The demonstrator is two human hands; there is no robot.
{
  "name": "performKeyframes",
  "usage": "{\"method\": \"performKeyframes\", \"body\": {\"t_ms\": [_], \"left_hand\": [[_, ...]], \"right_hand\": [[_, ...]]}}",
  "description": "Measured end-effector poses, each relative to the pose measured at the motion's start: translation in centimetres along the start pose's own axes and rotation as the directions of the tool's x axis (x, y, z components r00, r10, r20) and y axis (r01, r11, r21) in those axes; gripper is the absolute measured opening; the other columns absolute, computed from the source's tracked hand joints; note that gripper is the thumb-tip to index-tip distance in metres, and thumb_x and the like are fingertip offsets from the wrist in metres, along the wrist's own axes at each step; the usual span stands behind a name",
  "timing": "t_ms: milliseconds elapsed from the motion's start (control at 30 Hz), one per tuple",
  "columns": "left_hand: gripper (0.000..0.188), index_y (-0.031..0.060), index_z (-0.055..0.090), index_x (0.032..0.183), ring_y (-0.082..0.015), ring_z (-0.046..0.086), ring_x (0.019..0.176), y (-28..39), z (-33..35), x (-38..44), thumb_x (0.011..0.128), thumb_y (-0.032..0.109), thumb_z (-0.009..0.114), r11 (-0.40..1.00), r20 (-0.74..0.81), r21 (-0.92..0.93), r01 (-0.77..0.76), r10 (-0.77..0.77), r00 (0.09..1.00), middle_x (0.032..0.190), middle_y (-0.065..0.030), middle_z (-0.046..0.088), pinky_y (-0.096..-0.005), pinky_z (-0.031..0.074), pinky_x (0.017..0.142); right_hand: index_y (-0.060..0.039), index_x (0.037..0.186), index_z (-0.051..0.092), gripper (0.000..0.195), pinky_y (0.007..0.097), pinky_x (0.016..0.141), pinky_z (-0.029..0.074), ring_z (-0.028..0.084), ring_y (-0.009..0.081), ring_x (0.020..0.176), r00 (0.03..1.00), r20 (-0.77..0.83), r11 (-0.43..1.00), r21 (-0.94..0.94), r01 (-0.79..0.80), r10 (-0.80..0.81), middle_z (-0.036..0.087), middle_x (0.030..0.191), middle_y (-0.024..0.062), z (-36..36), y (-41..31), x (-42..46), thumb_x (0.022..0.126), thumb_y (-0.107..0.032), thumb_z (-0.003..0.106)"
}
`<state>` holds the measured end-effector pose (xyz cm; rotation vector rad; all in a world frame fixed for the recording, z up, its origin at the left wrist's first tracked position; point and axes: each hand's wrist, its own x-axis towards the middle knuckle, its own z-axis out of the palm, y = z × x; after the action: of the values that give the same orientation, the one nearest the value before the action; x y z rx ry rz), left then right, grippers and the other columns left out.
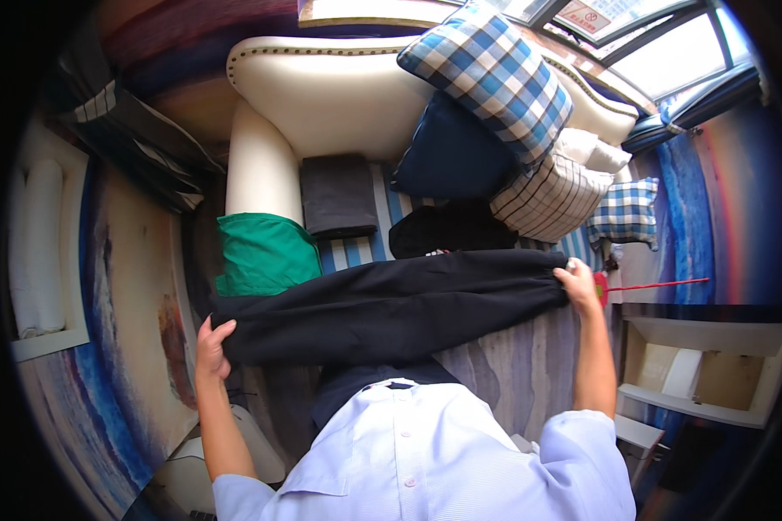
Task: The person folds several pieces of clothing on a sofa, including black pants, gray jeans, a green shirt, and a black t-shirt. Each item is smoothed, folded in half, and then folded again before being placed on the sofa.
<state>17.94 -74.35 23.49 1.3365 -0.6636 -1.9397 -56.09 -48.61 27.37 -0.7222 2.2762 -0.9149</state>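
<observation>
Black trousers (391,303), apparently doubled lengthwise, stretch sideways in front of my body. My left hand (212,345) grips the wider end, thumb on top. My right hand (580,283) pinches the narrower, gathered end. Behind the trousers, a green cloth (267,251) drapes over the arm of a cream sofa (332,84). A folded dark grey item (339,195) lies on the striped seat. Next to it is a black piece of fabric (453,228), its near edge hidden by the trousers.
Cushions pile up on the sofa's right side: a blue checked one (495,78), a navy one (456,153) and a striped one (554,189). A thin red stick (658,284) extends beyond my right hand. White shelf boxes (704,371) flank me. Wood-look flooring (515,371) lies below.
</observation>
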Motion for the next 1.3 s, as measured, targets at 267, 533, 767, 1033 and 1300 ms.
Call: {"method": "performKeyframes", "body": {"t_ms": [267,533,767,1033,1300], "left_hand": [[0.05,-0.0009,0.059,0.137,-0.0335,0.07,0.118,3.2,5.2,-10.1,0.089,0.008,0.07,0.99,-0.155,0.068,-0.125,0.135,0.979,0.13,-0.0183,0.07,-0.0484,0.057,0.106],[0.052,-0.0025,0.065,0.136,-0.0352,0.071,0.12,-3.3,20.3,-13.2,0.088,0.014,0.07,0.972,-0.088,-0.23,-0.056,0.037,0.995,0.133,-0.021,0.071,-0.0506,0.056,0.109],[0.036,-0.0035,0.072,0.125,-0.032,0.075,0.11,-11.0,28.6,-9.6,0.094,0.015,0.07,0.961,0.031,-0.262,0.086,-0.08,0.996,0.122,-0.0188,0.076,-0.0459,0.059,0.103],[0.035,0.0084,0.067,0.123,-0.0231,0.071,0.107,-12.8,34.5,-9.8,0.111,0.037,0.052,0.961,0.335,-0.161,0.225,-0.161,0.928,0.115,-0.0084,0.074,-0.0412,0.056,0.1],[0.036,0.0065,0.065,0.125,-0.0263,0.072,0.108,-16.5,35.0,-9.4,0.114,0.034,0.044,0.957,0.312,-0.044,0.287,-0.26,0.914,0.118,-0.0121,0.074,-0.0428,0.06,0.094]], "right_hand": [[-0.0049,0.084,0.058,0.02,0.0349,0.065,0.048,0.055,0.0129,0.072,0.997,0.074,0.982,-0.187,0.019,-0.005,0.057,0.076,0.0028,14.6,7.0,8.9,0.087,-0.01,0.077],[-0.0017,0.113,0.071,0.024,0.0505,0.095,0.056,0.07,0.0446,0.11,0.905,-0.27,0.905,-0.366,0.219,-0.328,0.075,0.107,0.0243,15.0,1.9,14.0,0.097,-0.02,0.069],[0.0013,0.097,0.071,0.017,0.0297,0.074,0.057,0.068,0.0123,0.079,0.67,0.593,0.834,0.547,0.072,-0.446,0.071,0.085,0.0067,13.6,-12.9,-8.6,0.102,-0.014,0.069],[0.0043,0.113,0.065,0.045,0.0333,0.081,0.058,0.068,0.021,0.088,0.689,0.512,0.833,0.491,0.256,-0.513,0.067,0.101,0.0143,12.6,-11.8,-16.7,0.09,-0.029,0.085],[0.0027,0.103,0.057,0.038,0.0381,0.077,0.055,0.064,0.0258,0.085,0.819,0.415,0.899,0.354,0.256,-0.397,0.063,0.099,0.0174,12.4,-8.3,-18.7,0.089,-0.022,0.082]]}}
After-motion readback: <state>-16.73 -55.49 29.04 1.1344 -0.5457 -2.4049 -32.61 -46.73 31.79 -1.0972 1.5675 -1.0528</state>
